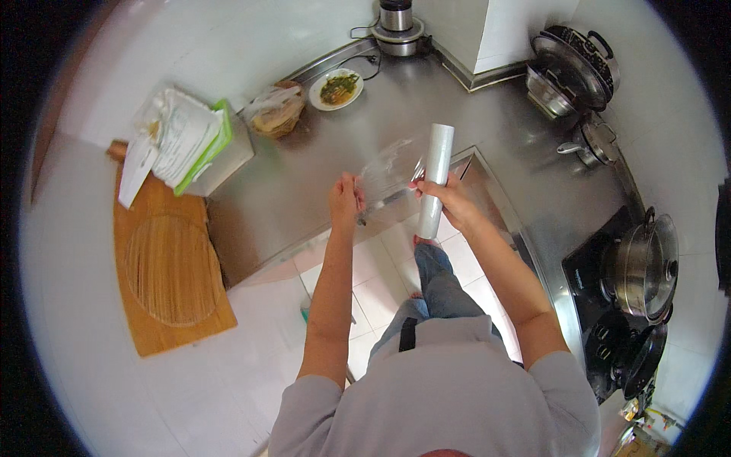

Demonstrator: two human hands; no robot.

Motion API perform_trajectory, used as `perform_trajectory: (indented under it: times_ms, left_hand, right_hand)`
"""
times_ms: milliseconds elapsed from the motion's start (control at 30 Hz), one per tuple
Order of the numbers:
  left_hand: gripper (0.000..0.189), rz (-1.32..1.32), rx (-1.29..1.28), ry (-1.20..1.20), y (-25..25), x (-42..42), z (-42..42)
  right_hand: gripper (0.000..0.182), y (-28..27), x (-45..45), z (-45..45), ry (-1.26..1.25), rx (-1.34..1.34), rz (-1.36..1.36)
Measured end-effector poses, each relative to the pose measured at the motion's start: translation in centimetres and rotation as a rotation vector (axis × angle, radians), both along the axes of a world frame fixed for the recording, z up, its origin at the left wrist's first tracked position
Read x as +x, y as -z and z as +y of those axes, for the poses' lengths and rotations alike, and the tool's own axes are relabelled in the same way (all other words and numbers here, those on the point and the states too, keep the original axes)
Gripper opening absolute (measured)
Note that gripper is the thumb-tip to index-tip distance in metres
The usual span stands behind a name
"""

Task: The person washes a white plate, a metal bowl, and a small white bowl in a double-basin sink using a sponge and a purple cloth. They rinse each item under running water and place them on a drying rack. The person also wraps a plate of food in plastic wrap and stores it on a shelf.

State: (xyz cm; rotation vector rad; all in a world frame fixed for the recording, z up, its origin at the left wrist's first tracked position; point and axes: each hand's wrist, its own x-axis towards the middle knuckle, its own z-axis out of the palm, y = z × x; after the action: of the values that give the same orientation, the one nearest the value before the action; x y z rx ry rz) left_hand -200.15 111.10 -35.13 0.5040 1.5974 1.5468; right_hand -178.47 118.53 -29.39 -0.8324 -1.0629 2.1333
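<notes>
My right hand (448, 197) grips a roll of clear plastic film (438, 165) around its middle, the roll standing nearly upright in the view. A thin transparent sheet (391, 174) stretches from the roll across to my left hand (345, 200), whose fingers pinch its loose edge. Both hands are in front of the stainless steel counter's edge, above the floor. On the counter, beyond my left hand, a white plate of cooked food (337, 89) rests near the wall. Left of the plate sits a basket-like container (278, 111) partly covered by a plastic bag.
A bin holding bags (223, 154) and a wooden cutting board (171, 274) are at left. An appliance with a cord (398, 34) occupies the back corner. Pans (577, 68) lean at right, above a lidded steamer pot (642, 268) on a black cooktop (588, 285).
</notes>
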Motion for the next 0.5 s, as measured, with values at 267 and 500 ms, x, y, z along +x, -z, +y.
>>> perform_trajectory:
  times_ms: [267, 500]
  left_hand:
    - [0.029, -0.383, -0.023, -0.181, 10.2, -14.6, 17.8]
    - [0.031, -0.335, -0.006, -0.273, 12.1, -17.7, 26.9]
  right_hand:
    - [0.038, -0.7, -0.8, 8.7, -0.109, 0.201, -0.169]
    - [0.043, -1.9, 2.5, 13.4, 0.021, 0.060, -0.260]
